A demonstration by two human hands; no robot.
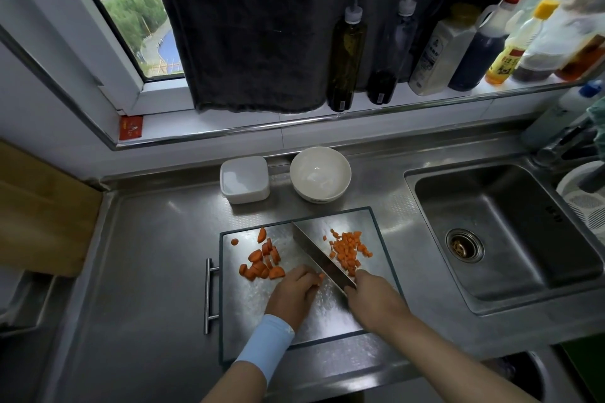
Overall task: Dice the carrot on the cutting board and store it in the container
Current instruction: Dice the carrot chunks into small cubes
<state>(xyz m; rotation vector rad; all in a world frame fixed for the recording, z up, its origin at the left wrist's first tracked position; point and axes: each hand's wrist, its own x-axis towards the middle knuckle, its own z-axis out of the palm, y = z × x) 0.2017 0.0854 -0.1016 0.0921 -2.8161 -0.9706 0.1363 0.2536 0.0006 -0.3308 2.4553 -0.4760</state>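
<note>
Left hand: the left hand (pixel 291 291) lies knuckles up on the cutting board (pixel 370 222), with a pale blue sleeve (pixel 265 350) on its wrist.
Left fingers: the fingers (pixel 306 273) are curled and pin a small carrot piece (pixel 321 276) down at their tips; most of the piece is hidden under them.
Right hand: the right hand (pixel 373 298) is clenched round the handle of a knife (pixel 314 252), and the handle itself is covered by the hand.
Knife: the blade runs away from the right fingers toward the far edge of the board, its flat just beside the left fingertips.
Carrot slices: a loose heap of half-round carrot slices (pixel 262 262) lies beyond and outward of the left fingers, on the side away from the blade.
Diced carrot: a pile of diced carrot (pixel 348 250) sits just beyond the right fingers, on the other side of the blade.
Container: the white container (pixel 245 179) stands open on the bench (pixel 147 255), off the board, well beyond the left fingers.
Bowl: a white bowl (pixel 320 173) stands next to the container, beyond the blade tip.
Sink: the sink (pixel 507 229) is set into the bench, outward of the right fingers.
</note>
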